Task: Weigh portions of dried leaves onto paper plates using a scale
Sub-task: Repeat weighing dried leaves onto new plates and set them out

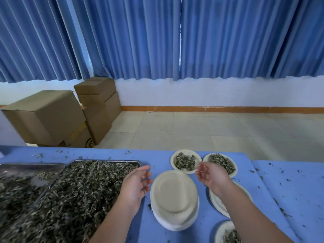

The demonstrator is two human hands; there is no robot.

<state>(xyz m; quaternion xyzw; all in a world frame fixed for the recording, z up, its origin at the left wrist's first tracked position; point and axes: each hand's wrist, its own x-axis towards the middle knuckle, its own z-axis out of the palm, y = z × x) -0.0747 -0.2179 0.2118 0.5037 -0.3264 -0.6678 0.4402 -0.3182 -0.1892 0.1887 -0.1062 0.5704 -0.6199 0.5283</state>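
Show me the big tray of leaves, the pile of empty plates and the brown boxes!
tray of leaves point(108, 161): head view, on its far metal rim.
pile of empty plates point(173, 190): head view, on the bare middle of the top plate.
brown boxes point(49, 120): head view, on the side of the biggest box.

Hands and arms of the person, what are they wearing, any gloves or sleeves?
Nothing is worn: the left hand and right hand are ungloved, and no sleeve, watch or bracelet shows anywhere up to the frame's bottom edge.

No legible text or numbers.
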